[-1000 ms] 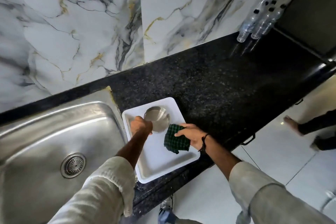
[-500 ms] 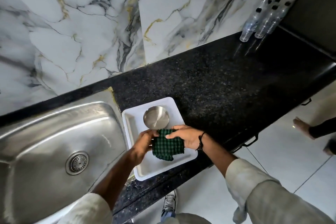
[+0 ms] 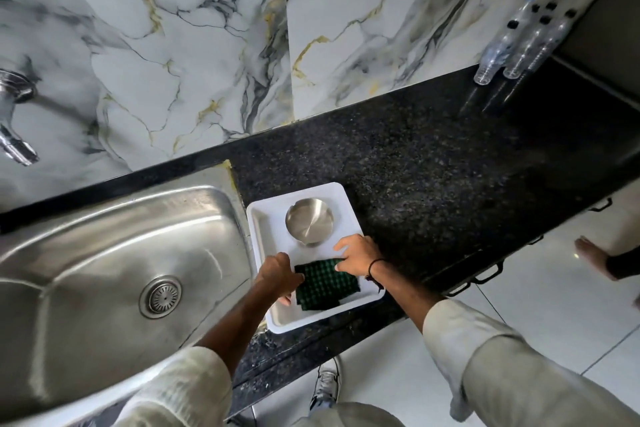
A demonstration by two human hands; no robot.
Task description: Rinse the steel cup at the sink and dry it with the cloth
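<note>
1. While both hands work at the near end of the shallow white plastic tray (image 3: 263,236), the round polished steel cup (image 3: 309,222) stands apart at the tray's far end, mouth up, with no hand on it.
2. The left hand (image 3: 277,274) has its fingers curled onto the left edge of the folded green-and-black checked cloth (image 3: 325,284), which lies flat on the tray floor.
3. The right hand (image 3: 356,255) pinches the cloth's far right corner between thumb and fingers; neither hand is spread open, and neither holds anything but the cloth.
4. The tray sits on the black speckled granite counter (image 3: 433,166), just beside the stainless steel sink (image 3: 104,270); a chrome tap (image 3: 15,121) juts from the marble wall at the far left.
5. Judging by its thin wall and wide, low form, the cup should be light and rigid; its smooth metal would be slippery when wet.
6. A sound hold would be around the outer wall with fingers spread, or thumb inside the rim and fingers outside.
7. The cloth is soft and limp, so it will bunch easily into the cup's hollow.
8. Whether the cup is wet or dry cannot be told.
</note>
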